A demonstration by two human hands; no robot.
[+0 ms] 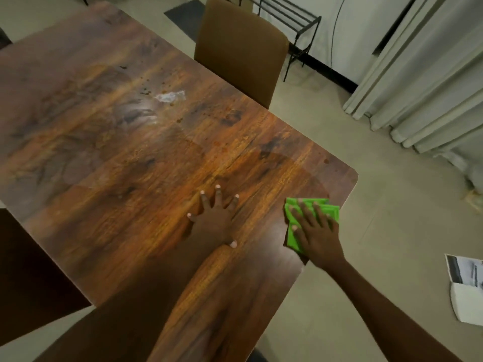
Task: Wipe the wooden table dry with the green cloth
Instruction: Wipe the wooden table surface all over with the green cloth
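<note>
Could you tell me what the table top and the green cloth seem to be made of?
Table top: wood or wood-look laminate, glossy; visible grain, knots and light reflections. Green cloth: soft fabric, possibly microfibre, matte; folded in layers under the right hand.

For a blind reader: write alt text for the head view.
A person's right hand presses a folded bright green cloth flat near the corner of a brown wooden table, while the left hand rests spread on the wood. Farther off lie wet patches and a crumpled whitish scrap.
</note>
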